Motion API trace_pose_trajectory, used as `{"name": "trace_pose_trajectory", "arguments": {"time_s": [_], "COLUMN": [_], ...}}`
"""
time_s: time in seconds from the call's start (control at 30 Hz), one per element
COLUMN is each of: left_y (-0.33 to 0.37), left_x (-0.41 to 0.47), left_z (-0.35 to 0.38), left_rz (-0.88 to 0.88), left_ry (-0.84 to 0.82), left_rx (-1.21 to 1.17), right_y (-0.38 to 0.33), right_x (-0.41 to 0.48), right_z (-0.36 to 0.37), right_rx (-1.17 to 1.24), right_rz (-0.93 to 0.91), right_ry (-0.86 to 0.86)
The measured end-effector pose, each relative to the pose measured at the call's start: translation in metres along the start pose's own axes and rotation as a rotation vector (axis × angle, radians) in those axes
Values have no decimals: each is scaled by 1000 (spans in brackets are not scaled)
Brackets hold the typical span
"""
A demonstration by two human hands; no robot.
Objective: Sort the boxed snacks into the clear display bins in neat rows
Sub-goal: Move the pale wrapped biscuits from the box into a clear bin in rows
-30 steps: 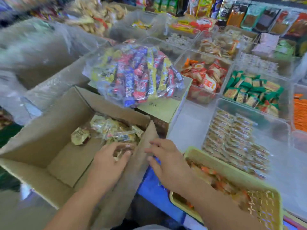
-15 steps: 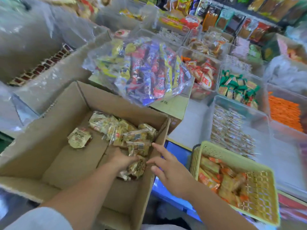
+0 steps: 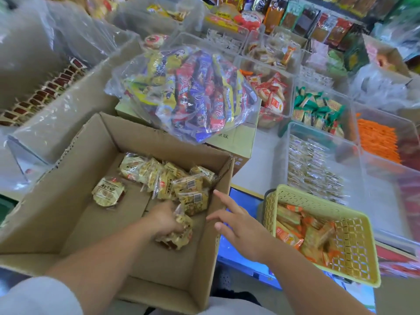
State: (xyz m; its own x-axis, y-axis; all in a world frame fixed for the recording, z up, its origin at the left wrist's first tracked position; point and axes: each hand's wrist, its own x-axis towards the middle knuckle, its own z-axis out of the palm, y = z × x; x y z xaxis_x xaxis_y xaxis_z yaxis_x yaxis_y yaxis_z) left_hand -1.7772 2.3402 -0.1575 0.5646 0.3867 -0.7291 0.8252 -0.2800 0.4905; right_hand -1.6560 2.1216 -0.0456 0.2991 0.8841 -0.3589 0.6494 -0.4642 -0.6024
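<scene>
Gripping a bunch of snack packets [image 3: 180, 235] with the left hand [image 3: 164, 220], low in the cardboard box [image 3: 68, 178] by its right wall. Holding the right hand [image 3: 236, 226] spread and empty just beside that wall's rim.

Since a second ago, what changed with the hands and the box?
The left hand reached deeper into the cardboard box and now grips a bunch of snack packets near its right wall. The right hand stayed open at that wall's rim, fingers spread. The lone packet, the big candy bag and the yellow basket kept their places.
</scene>
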Motion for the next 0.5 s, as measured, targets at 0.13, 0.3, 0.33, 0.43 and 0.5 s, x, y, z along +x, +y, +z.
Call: {"name": "trace_pose_trajectory", "arguments": {"time_s": [0.13,0.3,0.33,0.43,0.5], "left_y": [-29,-71,-77,-88,-93], "left_x": [-2,2,5,13,19], "left_z": [-65,-109,-111,-107,-100], "left_rz": [-53,-144,-160,-194,-192], "left_ry": [139,490,503,462,410], "left_rx": [34,-141,-172,-272,-273], "right_y": [-1,0,0,2,3], "right_x": [2,3,3,3,3], "right_z": [-1,3,3,3,3], "right_rx": [42,94,97,84,78], "right_rz": [23,33,32,38,39], "right_ry": [-9,1,2,0,-2]}}
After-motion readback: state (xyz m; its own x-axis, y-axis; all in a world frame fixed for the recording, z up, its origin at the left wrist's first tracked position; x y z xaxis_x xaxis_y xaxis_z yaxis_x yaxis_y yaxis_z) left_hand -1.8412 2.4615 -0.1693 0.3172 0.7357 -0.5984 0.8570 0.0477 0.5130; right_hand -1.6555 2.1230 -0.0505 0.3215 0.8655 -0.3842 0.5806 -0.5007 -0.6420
